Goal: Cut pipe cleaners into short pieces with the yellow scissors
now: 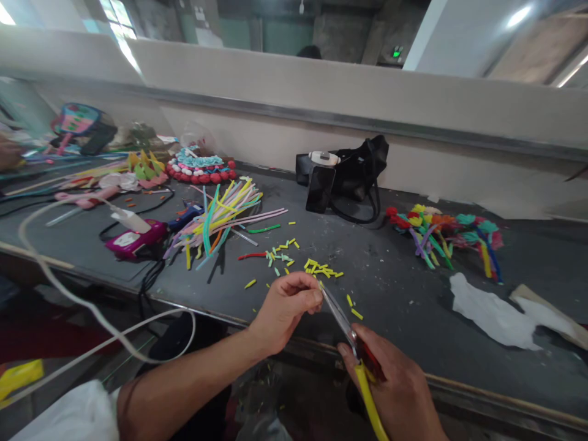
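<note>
My left hand (pixel 287 309) is closed in a pinch at the table's front edge, fingertips together around a short yellow pipe cleaner piece (pixel 321 284), of which only a tip shows. Scissors (pixel 339 313) with long silver blades and yellow-and-red handles are gripped in my right hand (pixel 397 376). Their blade tips meet the yellow piece beside my left fingertips. Just beyond lies a heap of cut yellow pieces (pixel 321 268), with pale green pieces (pixel 275 256) to its left. Two more yellow bits (pixel 356 313) rest right of the blades.
A bundle of coloured pipe cleaners (pixel 229 208) lies left of centre, near a magenta device (pixel 136 241) with a white cable (pixel 76 294). Behind are a phone (pixel 320 188) and black bag (pixel 356 171). Colourful fuzzy flowers (pixel 448 236) and white paper (pixel 491 311) lie right.
</note>
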Demonstrator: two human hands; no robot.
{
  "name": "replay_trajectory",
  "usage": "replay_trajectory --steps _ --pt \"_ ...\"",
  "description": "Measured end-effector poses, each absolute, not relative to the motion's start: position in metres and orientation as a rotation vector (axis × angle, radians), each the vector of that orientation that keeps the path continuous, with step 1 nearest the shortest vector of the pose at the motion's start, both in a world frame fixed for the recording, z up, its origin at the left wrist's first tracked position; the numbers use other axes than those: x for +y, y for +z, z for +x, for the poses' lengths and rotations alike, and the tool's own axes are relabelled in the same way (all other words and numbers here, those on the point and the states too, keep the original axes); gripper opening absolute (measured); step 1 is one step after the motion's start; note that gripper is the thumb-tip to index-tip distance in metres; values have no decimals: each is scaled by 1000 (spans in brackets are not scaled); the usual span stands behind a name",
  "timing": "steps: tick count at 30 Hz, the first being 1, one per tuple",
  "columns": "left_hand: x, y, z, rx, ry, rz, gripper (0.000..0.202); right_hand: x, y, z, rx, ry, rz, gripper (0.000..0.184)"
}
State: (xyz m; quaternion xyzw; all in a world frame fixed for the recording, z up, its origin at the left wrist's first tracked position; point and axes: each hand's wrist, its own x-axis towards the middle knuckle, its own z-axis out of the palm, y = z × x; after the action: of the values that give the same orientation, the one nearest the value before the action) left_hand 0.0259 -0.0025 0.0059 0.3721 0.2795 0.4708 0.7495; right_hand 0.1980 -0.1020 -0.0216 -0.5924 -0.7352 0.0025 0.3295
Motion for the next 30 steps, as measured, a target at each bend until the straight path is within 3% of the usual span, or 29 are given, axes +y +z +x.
replay_trajectory --steps 10,21,30 --pt "0 7 26 564 1005 847 12 -102 -19 195 -1870 162 -1589 19" --pt "-5 2 19 578 487 1030 16 -88 21 187 -1560 472 -1499 24" --pt "-7 -13 18 619 451 1221 11 -84 16 177 -1614 525 -1466 26"
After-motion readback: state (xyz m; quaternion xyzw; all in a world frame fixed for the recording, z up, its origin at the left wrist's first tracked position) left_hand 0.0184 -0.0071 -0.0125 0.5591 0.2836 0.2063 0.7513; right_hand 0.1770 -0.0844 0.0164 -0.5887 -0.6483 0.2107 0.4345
